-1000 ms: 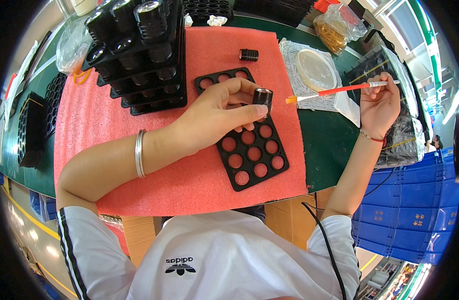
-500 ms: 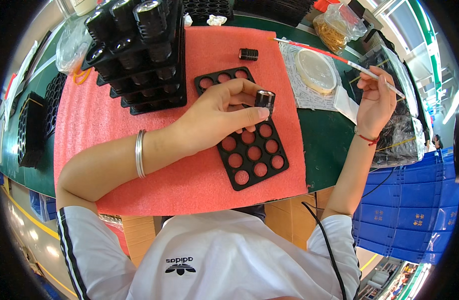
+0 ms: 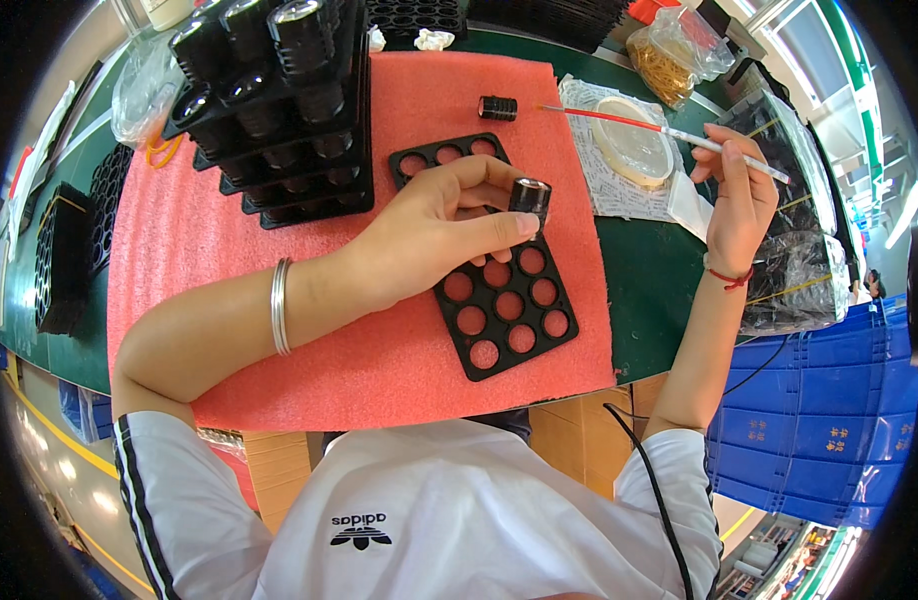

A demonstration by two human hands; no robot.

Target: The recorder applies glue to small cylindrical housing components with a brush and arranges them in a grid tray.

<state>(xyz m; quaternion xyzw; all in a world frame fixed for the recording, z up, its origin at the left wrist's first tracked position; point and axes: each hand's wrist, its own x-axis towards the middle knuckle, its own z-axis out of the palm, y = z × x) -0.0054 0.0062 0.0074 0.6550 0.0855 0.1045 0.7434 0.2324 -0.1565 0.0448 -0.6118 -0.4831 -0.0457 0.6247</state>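
Between the thumb and fingers of my left hand (image 3: 444,230) stands a short black cylinder (image 3: 530,199) with a shiny top, like a lens barrel. That hand is above a black tray (image 3: 491,330) with rows of round holes, and hides its middle part. My right hand (image 3: 736,195) pinches the white end of a slim paintbrush (image 3: 619,120) with a red handle section. The brush points left, its tip over the pink mat near a second black ribbed cylinder (image 3: 497,108) lying on its side. A round, pale, shallow dish (image 3: 634,142) lies beneath the brush on printed paper.
Stacked black trays (image 3: 309,180) filled with black cylinders rise at the mat's far left. The pink foam mat (image 3: 229,300) covers much of the green table (image 3: 639,290). A bag of yellow bands (image 3: 674,60) sits far right, and plastic-wrapped trays (image 3: 794,270) are beside my right forearm.
My right hand has shifted slightly left and down, bringing the brush tip left and lower, closer to the cylinder lying on the mat. The left hand and its cylinder stay put.
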